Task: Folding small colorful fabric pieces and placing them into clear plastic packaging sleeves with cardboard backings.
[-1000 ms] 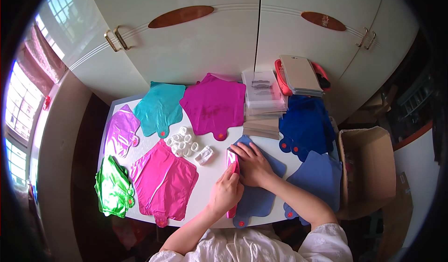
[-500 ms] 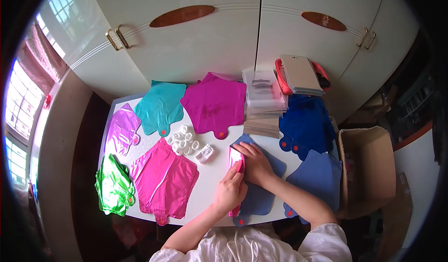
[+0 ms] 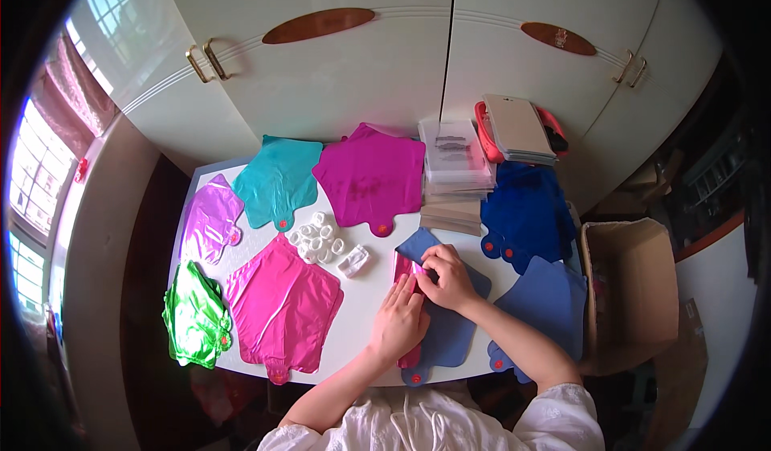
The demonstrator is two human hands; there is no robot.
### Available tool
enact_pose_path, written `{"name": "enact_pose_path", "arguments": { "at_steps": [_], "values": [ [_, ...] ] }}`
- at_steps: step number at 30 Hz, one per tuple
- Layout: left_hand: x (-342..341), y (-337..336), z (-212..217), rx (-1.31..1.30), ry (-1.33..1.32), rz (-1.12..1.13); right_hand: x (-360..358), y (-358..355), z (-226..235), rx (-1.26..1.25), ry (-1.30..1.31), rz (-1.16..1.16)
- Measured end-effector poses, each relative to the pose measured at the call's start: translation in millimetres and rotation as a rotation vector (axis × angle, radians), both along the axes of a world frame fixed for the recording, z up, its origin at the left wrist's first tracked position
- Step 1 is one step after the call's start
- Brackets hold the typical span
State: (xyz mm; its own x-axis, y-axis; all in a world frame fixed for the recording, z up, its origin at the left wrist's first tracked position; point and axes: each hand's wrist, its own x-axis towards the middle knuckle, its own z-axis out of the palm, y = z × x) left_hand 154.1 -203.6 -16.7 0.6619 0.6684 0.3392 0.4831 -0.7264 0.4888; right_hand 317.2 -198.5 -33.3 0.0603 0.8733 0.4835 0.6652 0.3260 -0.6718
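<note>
A pink foil balloon (image 3: 409, 267), folded into a narrow strip, lies along the left edge of a flat slate-blue foil balloon (image 3: 448, 340). My left hand (image 3: 399, 314) rests on the strip with its fingers stretched out and lying flat. Beside its fingertips, my right hand (image 3: 446, 277) is curled, thumb and fingers closed on the pink foil near its far end. Both palms cover part of the strip. To the left are a small folded white bundle (image 3: 353, 261) and a heap of white ribbon rolls (image 3: 317, 238).
Flat foil balloons surround the work: pink (image 3: 285, 306), green (image 3: 195, 314), lilac (image 3: 210, 222), teal (image 3: 279, 179), magenta (image 3: 371, 179), dark blue (image 3: 530, 210). Clear sleeves (image 3: 456, 158) and a red basket with cards (image 3: 518, 130) stand at the back. An open cardboard box (image 3: 634, 290) stands right.
My right hand has gone from lying flat at the strip's far end to a curled grip nearer me. My left hand's fingers have straightened out on the pink foil.
</note>
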Motion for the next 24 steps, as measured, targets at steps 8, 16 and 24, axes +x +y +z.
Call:
{"name": "enact_pose_path", "arguments": {
  "at_steps": [8,16,24],
  "values": [
    [-32,34,10,0.034,0.166,-0.173,-3,0,-1,0.009,-0.087,-0.036],
    [-45,56,13,0.097,0.363,-0.247,-3,-1,-2,0.01,-0.108,-0.063],
    [-45,56,10,0.171,0.451,-0.244,-3,-3,-1,-0.031,-0.171,-0.059]
  ]
}}
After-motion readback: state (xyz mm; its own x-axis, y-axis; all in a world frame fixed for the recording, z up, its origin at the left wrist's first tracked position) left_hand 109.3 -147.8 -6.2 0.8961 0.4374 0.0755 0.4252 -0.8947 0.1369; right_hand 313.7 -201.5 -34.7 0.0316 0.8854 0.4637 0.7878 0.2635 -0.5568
